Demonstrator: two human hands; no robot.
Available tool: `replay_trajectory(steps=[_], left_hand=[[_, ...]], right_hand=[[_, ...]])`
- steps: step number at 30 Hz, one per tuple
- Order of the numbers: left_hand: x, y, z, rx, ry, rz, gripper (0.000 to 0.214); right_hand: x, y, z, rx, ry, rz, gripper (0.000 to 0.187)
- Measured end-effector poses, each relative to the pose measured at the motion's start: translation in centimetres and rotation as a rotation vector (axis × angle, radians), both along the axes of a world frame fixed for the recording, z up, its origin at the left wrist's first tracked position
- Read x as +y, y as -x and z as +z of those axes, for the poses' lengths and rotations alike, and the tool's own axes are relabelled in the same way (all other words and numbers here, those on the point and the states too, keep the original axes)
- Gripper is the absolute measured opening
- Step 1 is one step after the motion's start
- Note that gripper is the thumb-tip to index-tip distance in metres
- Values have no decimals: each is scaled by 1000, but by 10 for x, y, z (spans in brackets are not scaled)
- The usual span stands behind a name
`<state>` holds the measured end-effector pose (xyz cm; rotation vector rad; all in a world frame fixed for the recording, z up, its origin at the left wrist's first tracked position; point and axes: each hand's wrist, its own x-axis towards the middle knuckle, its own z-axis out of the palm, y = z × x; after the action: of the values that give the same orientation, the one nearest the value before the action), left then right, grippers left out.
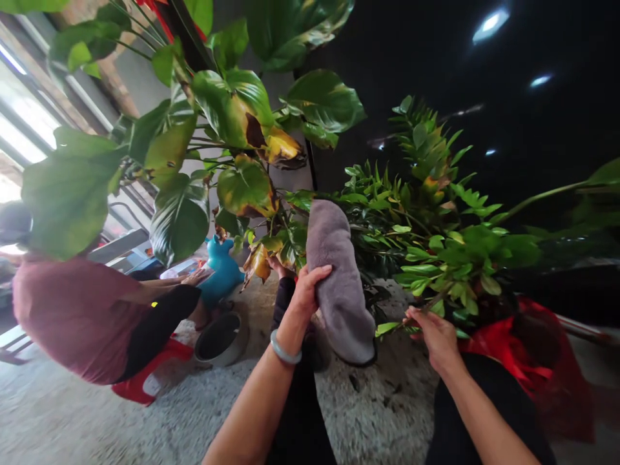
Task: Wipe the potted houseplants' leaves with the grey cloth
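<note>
My left hand [306, 292] is closed on a grey cloth [336, 284] that hangs down in front of me; a pale bangle sits on that wrist. My right hand [433, 334] pinches a thin stem of a small-leaved green plant [426, 219] near its lower leaves. To the left rises a large-leaved plant [227, 116] with several yellow and brown damaged leaves [271, 145].
A person in a pink top [77, 310] sits on a red stool [150, 378] at the left. Near them are a grey bowl [220, 339] and a blue toy [223, 271]. Red wrapping [537, 361] surrounds a pot at the right. The floor is pale speckled stone.
</note>
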<state>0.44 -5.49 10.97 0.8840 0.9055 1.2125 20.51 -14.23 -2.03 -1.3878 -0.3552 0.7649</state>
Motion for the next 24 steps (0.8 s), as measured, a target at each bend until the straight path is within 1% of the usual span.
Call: replay_trajectory(steps=[1, 3, 5, 6, 7, 8, 9, 10, 11, 13, 14, 15, 16, 17, 18, 19, 20, 22, 23, 24], left_hand=[[2, -5, -6, 44, -3, -3, 32], [-4, -12, -25, 174, 34, -81, 31], [-18, -11, -44, 276, 105, -208, 28], [-25, -9, -50, 299, 136, -288, 28], [-31, -6, -52, 307, 155, -366, 29], [-34, -3, -50, 305, 154, -432, 31], [-35, -1, -45, 298, 131, -475, 32], [-32, -1, -36, 291, 94, -493, 33], [-26, -2, -25, 280, 43, -481, 33], [-8, -10, -3, 235, -73, -391, 31], [2, -17, 6, 205, -127, -330, 31], [11, -23, 11, 176, -169, -265, 33], [19, -30, 12, 156, -197, -205, 34], [24, -36, 10, 156, -209, -165, 36], [26, -40, 4, 187, -203, -147, 36], [26, -42, -6, 248, -180, -157, 34], [23, -42, -16, 329, -143, -194, 30], [11, -35, -37, 495, -44, -325, 25], [4, -28, -43, 551, 2, -391, 23], [-2, -21, -47, 576, 36, -444, 23]], right_hand=[[1, 1, 0, 0, -4, -5, 33], [1, 1, 0, -1, -10, -15, 32], [-1, 0, 1, 1, -10, -16, 29], [-2, -1, 1, 4, -7, -12, 28], [-3, -2, 2, 9, -3, -7, 28], [-4, -3, 2, 15, 3, -3, 28], [-5, -4, 3, 23, 11, 1, 28], [-5, -4, 4, 29, 17, 5, 28], [-6, -4, 5, 35, 21, 8, 29], [-5, -4, 7, 38, 23, 15, 30], [-5, -3, 7, 37, 23, 19, 30], [-4, -2, 7, 34, 22, 22, 29], [-4, -2, 7, 29, 23, 23, 29], [-3, -2, 7, 22, 24, 24, 29], [-3, -1, 6, 15, 24, 24, 29], [-3, -1, 5, 8, 23, 25, 29], [-3, -2, 4, 0, 22, 25, 29], [-4, -3, 2, -11, 26, 29, 28], [-5, -3, 1, -13, 33, 31, 28], [-6, -4, 0, -14, 41, 35, 28]])
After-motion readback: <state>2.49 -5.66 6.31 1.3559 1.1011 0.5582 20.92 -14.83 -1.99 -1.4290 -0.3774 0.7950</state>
